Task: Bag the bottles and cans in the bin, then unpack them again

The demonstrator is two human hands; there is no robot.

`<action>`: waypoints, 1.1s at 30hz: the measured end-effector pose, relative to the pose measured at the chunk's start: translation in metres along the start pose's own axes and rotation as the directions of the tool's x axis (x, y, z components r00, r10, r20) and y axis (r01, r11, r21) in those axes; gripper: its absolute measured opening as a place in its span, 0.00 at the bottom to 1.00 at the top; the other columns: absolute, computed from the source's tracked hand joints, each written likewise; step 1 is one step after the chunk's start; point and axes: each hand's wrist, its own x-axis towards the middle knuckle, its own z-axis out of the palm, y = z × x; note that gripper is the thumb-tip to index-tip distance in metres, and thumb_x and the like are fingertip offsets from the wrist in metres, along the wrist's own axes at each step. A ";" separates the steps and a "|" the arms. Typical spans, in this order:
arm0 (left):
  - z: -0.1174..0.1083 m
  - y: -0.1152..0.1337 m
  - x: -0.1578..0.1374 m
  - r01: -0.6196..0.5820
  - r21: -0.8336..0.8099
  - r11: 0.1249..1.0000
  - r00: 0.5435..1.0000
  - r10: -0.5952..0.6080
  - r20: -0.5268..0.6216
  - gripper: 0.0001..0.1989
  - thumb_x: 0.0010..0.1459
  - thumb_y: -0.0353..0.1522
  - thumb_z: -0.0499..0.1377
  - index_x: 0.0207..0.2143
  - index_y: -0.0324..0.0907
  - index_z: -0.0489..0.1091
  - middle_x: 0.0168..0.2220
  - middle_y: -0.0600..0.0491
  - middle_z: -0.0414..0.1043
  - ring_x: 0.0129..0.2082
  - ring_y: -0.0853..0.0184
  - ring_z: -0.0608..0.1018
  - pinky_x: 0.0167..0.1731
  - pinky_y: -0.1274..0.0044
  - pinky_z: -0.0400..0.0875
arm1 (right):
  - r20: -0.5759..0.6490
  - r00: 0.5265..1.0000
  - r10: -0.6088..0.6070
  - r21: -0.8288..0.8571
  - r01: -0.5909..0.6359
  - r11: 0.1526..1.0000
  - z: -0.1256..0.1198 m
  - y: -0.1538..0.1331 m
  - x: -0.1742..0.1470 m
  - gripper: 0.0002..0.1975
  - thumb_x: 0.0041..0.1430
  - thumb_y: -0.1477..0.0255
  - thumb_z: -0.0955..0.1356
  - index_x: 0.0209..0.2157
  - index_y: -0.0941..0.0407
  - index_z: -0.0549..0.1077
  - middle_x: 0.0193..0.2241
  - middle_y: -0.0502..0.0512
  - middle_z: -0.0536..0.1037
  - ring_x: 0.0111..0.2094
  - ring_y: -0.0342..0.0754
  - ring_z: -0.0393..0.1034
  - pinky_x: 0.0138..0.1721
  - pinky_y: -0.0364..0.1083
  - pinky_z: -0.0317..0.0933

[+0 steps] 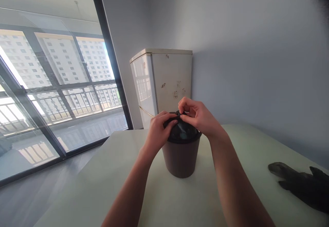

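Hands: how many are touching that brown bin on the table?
2. The left hand rests on the black bag over the bin; the right hand pinches the bag on top.

The bin [181,158] is dull brown, lined with a glossy black bag [183,131]. The bench [115,186] is pale cream. The fridge [164,83] is off-white with rust-brown spots. The glove [303,184] is dark grey.
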 end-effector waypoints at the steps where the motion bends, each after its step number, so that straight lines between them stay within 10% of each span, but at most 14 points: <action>1: -0.001 0.000 0.000 0.017 -0.013 1.000 1.000 -0.017 -0.008 0.07 0.65 0.30 0.62 0.42 0.46 0.80 0.36 0.52 0.77 0.37 0.65 0.78 0.39 0.74 0.70 | 0.004 1.000 -0.021 -0.020 0.021 1.000 0.000 0.000 0.000 0.04 0.58 0.75 0.68 0.30 0.54 0.68 0.35 0.51 0.65 0.37 0.46 0.62 0.39 0.46 0.61; 16: -0.009 -0.002 0.001 0.306 -0.462 0.832 0.951 -0.287 0.114 0.16 0.64 0.45 0.62 0.37 0.41 0.80 0.22 0.57 0.64 0.23 0.71 0.67 0.24 0.79 0.61 | -0.029 0.970 -0.240 -0.470 0.198 0.860 0.002 0.008 0.001 0.04 0.61 0.75 0.70 0.35 0.52 0.78 0.40 0.54 0.70 0.37 0.48 0.69 0.42 0.50 0.65; 33: -0.016 -0.002 0.001 0.270 -0.350 0.897 0.963 -0.254 0.092 0.14 0.65 0.42 0.62 0.37 0.42 0.83 0.27 0.53 0.78 0.29 0.65 0.77 0.33 0.76 0.71 | 0.174 0.888 -0.425 -0.363 0.459 0.811 -0.011 0.031 0.003 0.12 0.67 0.72 0.69 0.44 0.42 0.83 0.43 0.55 0.71 0.42 0.49 0.69 0.44 0.53 0.67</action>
